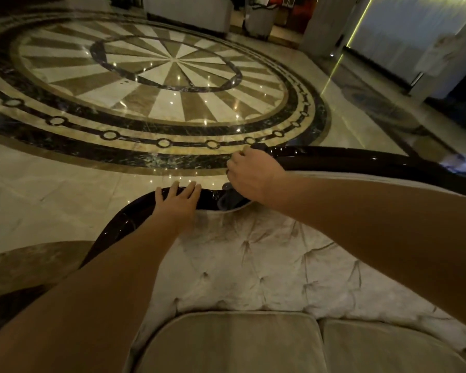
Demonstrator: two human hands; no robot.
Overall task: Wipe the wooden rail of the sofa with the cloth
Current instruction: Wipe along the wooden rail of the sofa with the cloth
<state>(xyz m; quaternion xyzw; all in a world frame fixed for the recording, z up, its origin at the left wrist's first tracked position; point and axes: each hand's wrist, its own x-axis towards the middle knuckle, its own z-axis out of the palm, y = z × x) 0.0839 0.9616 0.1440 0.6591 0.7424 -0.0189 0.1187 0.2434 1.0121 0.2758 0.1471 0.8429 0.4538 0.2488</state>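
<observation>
Atop the dark wooden rail [334, 157] of the sofa [253, 265], right hand [253, 176] clenched around grey cloth [228, 197], left hand [176, 197] spread flat on rail

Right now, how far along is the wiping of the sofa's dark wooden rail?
Done: cannot tell; the glossy dark wooden rail shines throughout. In hand: the right hand presses a grey cloth at the rail's dip; the left hand rests flat beside it. What remains is unclear.
</observation>
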